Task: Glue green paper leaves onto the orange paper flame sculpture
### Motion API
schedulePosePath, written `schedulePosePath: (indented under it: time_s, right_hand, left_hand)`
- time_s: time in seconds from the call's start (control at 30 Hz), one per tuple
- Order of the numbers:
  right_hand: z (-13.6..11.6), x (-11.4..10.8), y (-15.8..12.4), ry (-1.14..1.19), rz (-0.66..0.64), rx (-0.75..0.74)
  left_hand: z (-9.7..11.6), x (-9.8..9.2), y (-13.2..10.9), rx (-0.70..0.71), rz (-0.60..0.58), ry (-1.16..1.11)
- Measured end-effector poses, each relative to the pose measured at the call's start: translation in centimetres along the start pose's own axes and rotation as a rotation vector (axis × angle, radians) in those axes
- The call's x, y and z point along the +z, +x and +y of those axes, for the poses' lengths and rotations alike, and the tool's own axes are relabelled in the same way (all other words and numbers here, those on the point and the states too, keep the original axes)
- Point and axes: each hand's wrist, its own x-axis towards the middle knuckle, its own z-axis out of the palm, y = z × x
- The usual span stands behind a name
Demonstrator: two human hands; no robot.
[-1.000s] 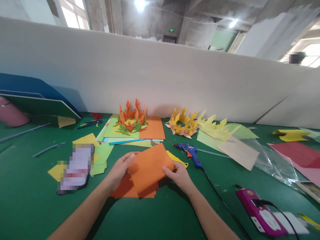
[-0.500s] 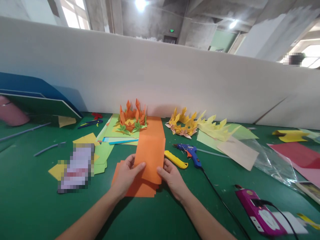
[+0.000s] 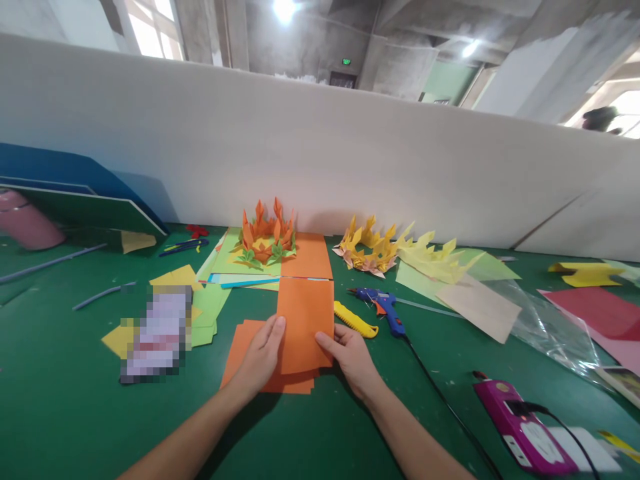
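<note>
An orange paper rectangle [image 3: 305, 307] is held up in front of me, almost upright. My left hand [image 3: 263, 350] is closed on its left edge, thumb along the side and fingers mostly hidden. On the right edge my right hand [image 3: 353, 357] pinches it, thumb on the front and fingers behind. Below and behind it, more orange paper sheets [image 3: 240, 347] lie in a loose stack on the green table [image 3: 300, 440]. A yellow utility knife [image 3: 357, 320] rests just beyond my right hand, and a blue glue gun [image 3: 383, 307] lies to its right.
Farther back stand an orange paper crown [image 3: 270, 240] and a yellow paper crown [image 3: 367, 247], with pale yellow paper spikes [image 3: 435, 253] alongside. At right lies a magenta power strip [image 3: 525, 427]. A blurred-out item [image 3: 160, 333] sits left. A white partition [image 3: 320, 153] closes off the back.
The orange rectangle has been turned straighter and shifted slightly right. My left thumb has moved from its face to its left edge. My right hand still grips the right side.
</note>
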Motion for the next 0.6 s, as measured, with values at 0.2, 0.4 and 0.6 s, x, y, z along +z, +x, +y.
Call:
schedulePosePath:
  time_s: [0.2, 0.4, 0.6]
  right_hand:
    - [-0.28, 0.32, -0.13, 0.048, 0.013, 0.008]
    - [-0.32, 0.54, -0.24, 0.051, 0.04, 0.001]
    - [-0.2, -0.04, 0.06, -0.008, 0.063, 0.017]
  left_hand:
    - [0.75, 0.97, -0.15, 0.049, -0.046, -0.015]
    - [0.35, 0.96, 0.08, 0.028, -0.053, -0.031]
    - [0.5, 0.91, -0.03, 0.028, -0.065, 0.027]
